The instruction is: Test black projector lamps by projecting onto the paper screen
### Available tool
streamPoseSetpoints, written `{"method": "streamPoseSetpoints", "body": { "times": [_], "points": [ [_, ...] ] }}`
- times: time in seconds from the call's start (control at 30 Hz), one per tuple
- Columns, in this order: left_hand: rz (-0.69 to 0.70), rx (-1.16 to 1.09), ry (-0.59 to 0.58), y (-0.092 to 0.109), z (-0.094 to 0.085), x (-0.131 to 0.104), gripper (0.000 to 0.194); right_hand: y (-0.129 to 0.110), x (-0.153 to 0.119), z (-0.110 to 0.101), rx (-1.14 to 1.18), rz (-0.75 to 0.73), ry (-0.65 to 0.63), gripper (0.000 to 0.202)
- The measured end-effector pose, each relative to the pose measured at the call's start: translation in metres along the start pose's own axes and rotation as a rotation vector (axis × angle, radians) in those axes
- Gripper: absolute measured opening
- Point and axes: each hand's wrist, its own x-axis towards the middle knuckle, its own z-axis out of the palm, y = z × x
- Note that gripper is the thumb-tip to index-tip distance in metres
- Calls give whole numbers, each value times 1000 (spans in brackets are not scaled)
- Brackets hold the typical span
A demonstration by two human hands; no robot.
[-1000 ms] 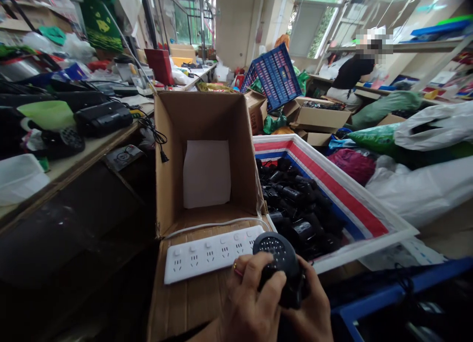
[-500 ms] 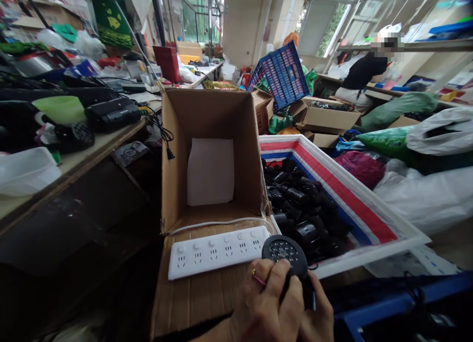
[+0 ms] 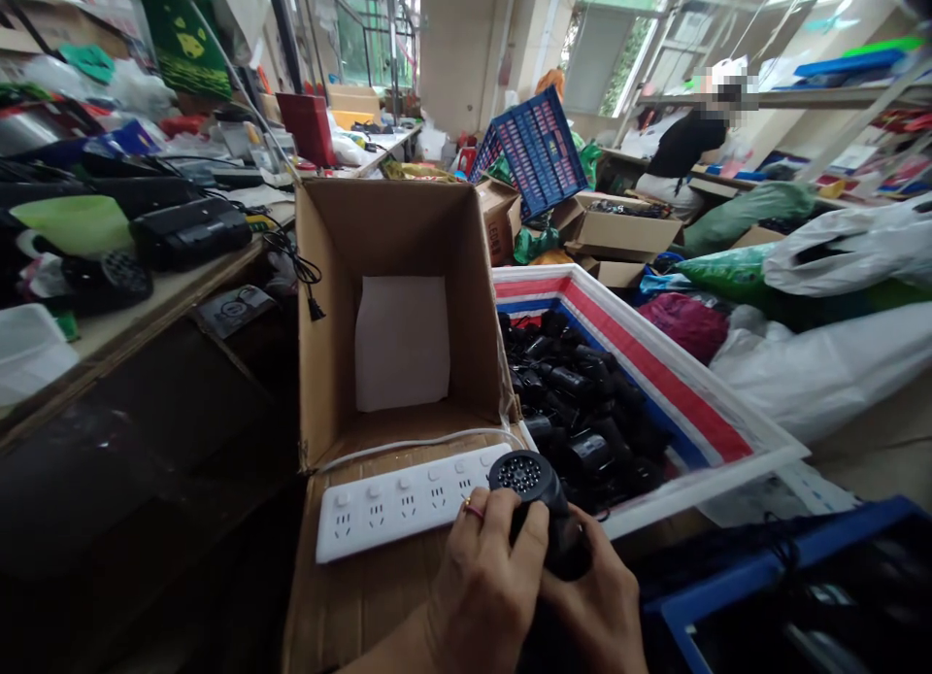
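left hand (image 3: 489, 567): fingers holding black device (image 3: 525, 472); right hand (image 3: 601, 596): fingers gripping its side; power strip (image 3: 391, 515) just beside

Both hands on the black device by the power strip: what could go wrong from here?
If the left hand and right hand lose the black device, it could knock the power strip or drop among the dark items in the bin and get mixed up.
The strip lies on a cardboard surface, which might give if leaned on.
The white cord looks loose and could snag.
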Motion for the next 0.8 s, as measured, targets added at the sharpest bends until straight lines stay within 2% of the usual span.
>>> {"method": "streamPoseSetpoints", "body": {
  "times": [0.1,0.27,0.37,0.43,0.5,0.57,0.67,0.73,0.8],
  "points": [
    [-11,11,7,4,3,-3,29,-1,0,-2,7,-5,4,68],
    [4,46,-46,7,10,-9,36,-5,2,1,-33,-32,-18,62],
    [-44,33,-173,0,7,-4,44,-6,12,0,1,-93,-69,60],
    [-141,-39,-309,-9,2,3,40,-1,24,-12,99,-165,-121,65],
    [-297,-126,-371,-22,-4,10,30,13,40,-33,224,-214,-126,69],
    [-477,-224,-407,-37,-11,17,25,35,56,-58,296,-187,-70,66],
    [-697,-418,-462,-55,-19,25,22,74,72,-83,213,-103,-32,64],
    [-783,-580,-466,-60,-23,29,22,92,77,-82,142,-112,-60,67],
    [-841,-779,-440,-61,-25,32,22,100,81,-67,123,-142,-48,70]
  ]
}}
